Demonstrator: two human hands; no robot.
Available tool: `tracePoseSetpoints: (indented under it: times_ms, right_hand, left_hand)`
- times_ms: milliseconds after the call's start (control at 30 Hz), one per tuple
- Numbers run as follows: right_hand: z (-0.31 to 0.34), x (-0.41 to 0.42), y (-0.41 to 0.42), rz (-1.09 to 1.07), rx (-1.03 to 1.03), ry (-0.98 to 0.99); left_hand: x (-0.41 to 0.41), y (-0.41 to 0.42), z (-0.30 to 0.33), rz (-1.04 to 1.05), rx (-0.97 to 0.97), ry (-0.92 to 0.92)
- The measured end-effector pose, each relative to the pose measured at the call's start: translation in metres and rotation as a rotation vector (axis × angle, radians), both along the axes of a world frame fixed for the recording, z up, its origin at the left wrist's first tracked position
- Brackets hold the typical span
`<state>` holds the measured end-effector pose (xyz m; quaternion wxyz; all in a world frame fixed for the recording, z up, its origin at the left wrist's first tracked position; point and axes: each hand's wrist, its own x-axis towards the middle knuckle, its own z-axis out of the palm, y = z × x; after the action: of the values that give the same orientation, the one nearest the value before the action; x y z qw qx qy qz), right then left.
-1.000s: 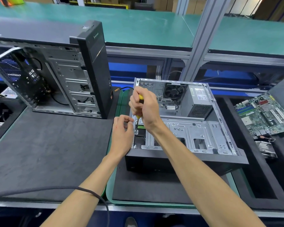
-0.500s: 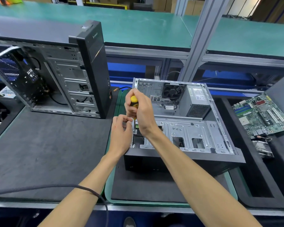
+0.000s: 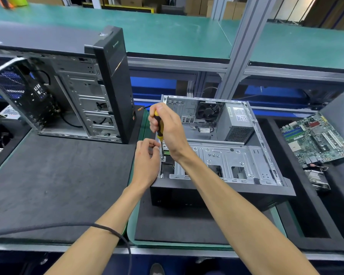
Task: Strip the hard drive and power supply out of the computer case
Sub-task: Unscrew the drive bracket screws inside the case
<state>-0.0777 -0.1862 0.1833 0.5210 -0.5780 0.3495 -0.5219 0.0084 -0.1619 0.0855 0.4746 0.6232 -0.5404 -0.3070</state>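
- Black cable drapes over the left forearm, nearest the camera.
- Open case lies on its side on a dark foam mat, green tray edge around it.
- Left hand sits at the case's near-left corner, fingers curled together beside the screwdriver shaft; cannot tell if they pinch anything.
- Right hand clamped round the yellow-black screwdriver, held upright, tip down on a screw at the drive cage's left edge.
- Hard drive: not clearly visible; hidden under the cage and hands.
- Power supply sits in the case's far right corner, label up, mesh side facing the camera.
- Fan just left of the power supply, wires trailing below it.
- Motherboard lies tilted in the bin to the right, heatsink near its front edge.
- Second case stands upright on the left, side open, black front panel toward the centre.
- Green bench runs across the back behind grey posts.
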Motion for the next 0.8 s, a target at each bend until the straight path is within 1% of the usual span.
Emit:
tracePoseSetpoints:
  times_ms: [100, 233, 367, 467, 567, 700, 800]
  right_hand:
    - [-0.002, 0.001, -0.001, 0.051, 0.025, -0.056]
    - [-0.002, -0.001, 0.000, 0.036, 0.052, -0.073]
    - [0.000, -0.011, -0.002, 0.175, 0.128, -0.116]
    - [0.002, -0.014, -0.004, 0.182, 0.127, -0.076]
    - [0.001, -0.008, -0.003, 0.089, 0.097, -0.023]
    - [-0.006, -0.006, -0.002, -0.162, 0.086, -0.009]
    - [-0.006, -0.006, -0.001, -0.199, 0.047, -0.043]
  left_hand:
    - [0.000, 0.000, 0.000, -0.003, 0.002, -0.005]
    - [0.000, 0.000, -0.001, 0.002, -0.002, -0.008]
    - [0.000, 0.000, -0.001, 0.005, -0.001, -0.010]
    - [0.000, 0.000, 0.000, 0.004, -0.006, -0.007]
    - [0.000, 0.001, 0.001, 0.000, -0.002, -0.004]
    - [-0.001, 0.001, 0.001, 0.001, 0.002, -0.014]
    - [0.000, 0.001, 0.000, 0.010, -0.006, -0.031]
